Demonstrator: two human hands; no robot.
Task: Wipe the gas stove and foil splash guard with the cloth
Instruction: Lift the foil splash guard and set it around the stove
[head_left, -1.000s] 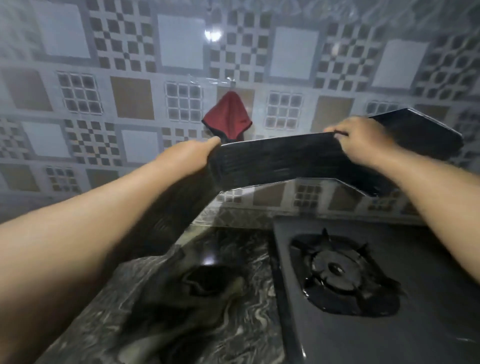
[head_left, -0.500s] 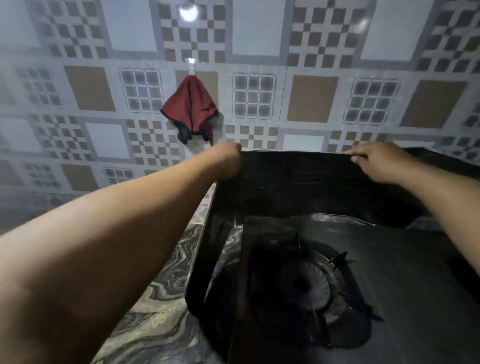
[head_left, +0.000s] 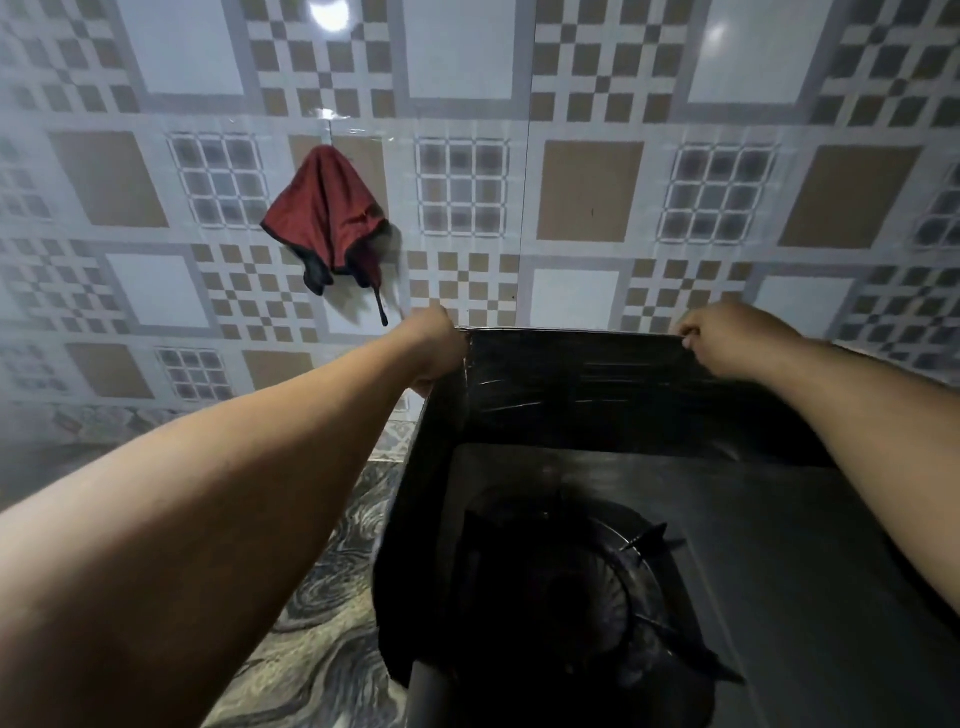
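A dark, shiny foil splash guard (head_left: 571, 379) stands folded around the back and left side of the black gas stove (head_left: 779, 545). My left hand (head_left: 439, 345) grips the guard's top edge at its back left corner. My right hand (head_left: 727, 338) pinches the same top edge further right. The burner and its pan support (head_left: 597, 587) lie inside the guard's walls. A red cloth with dark trim (head_left: 327, 218) hangs from a hook on the tiled wall, above and left of my left hand; neither hand touches it.
A patterned tiled wall (head_left: 587, 192) rises directly behind the stove. A grey marbled countertop (head_left: 317, 623) runs along the left of the stove, under my left forearm.
The splash guard came down from the air and now stands around the stove's back and left side. Both hands kept their hold on its top edge and lowered with it.
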